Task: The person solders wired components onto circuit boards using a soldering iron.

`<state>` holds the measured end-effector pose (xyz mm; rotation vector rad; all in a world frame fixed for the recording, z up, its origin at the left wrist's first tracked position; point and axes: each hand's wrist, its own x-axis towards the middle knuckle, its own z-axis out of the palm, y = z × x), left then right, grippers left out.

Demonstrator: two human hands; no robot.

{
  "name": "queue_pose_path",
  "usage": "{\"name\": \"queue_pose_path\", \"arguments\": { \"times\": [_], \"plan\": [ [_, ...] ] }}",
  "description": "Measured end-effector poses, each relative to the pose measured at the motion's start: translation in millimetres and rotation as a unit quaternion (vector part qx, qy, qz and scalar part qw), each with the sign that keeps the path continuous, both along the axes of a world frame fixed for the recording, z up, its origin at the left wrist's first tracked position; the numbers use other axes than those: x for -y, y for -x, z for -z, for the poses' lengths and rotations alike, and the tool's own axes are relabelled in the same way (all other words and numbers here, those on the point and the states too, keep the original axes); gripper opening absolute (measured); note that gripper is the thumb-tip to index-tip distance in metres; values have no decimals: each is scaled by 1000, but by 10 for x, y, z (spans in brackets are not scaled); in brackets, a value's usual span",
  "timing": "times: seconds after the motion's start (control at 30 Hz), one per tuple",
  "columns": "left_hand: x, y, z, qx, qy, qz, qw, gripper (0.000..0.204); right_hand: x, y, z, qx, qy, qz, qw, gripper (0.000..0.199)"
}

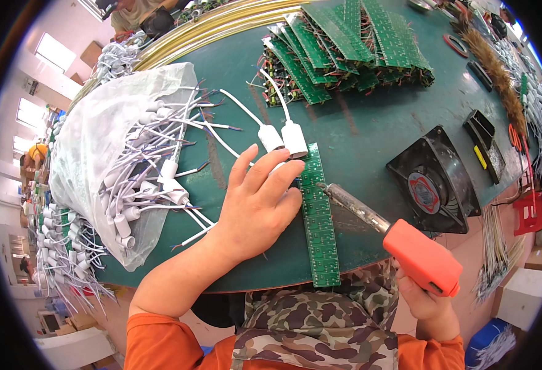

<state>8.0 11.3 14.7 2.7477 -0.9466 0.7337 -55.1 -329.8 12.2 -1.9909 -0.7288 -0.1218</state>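
Beside the upper left edge of a narrow green circuit board strip [321,222], my left hand [262,200] has its fingers bent and drawn together. Between them shows part of a white corded connector, mostly hidden by the fingers. Two more white corded connectors [294,138] lie just beyond my fingertips, against the board's top end. My right hand [422,297] grips the orange-red handle of a soldering iron [422,256]. Its metal tip points left and reaches the board's right edge near the left fingertips; whether it touches a pad I cannot tell.
A clear plastic bag [92,148] spills many white corded connectors at left. Stacked green circuit boards [345,46] lie at the back. A black fan [434,182] and a black holder [485,145] stand at right. Long yellowish rods [221,31] line the far edge; another person [138,15] is beyond.
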Motion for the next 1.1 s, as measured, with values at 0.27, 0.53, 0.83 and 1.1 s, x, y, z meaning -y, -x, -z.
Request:
{"name": "queue_pose_path", "arguments": {
  "times": [0.27, 0.53, 0.83, 1.1],
  "plan": [
    [-3, 6, 36, 16, -7, -5, 1000, 21, -52, -6, -115, -5, -17, -4, 1000, 60],
    [29, 37, -29, -2, 5, -11, 1000, 33, -5, 80, -24, 29, -36, 2, 999, 61],
    [-200, 202, -178, -171, 75, -54, 981, 52, 175, 184, -50, 59, -14, 32, 998, 58],
    [84, 10, -747, -146, -229, -1, 962, 34, 232, 284, 6, 8, -83, 60, 995, 57]
  ]
}}
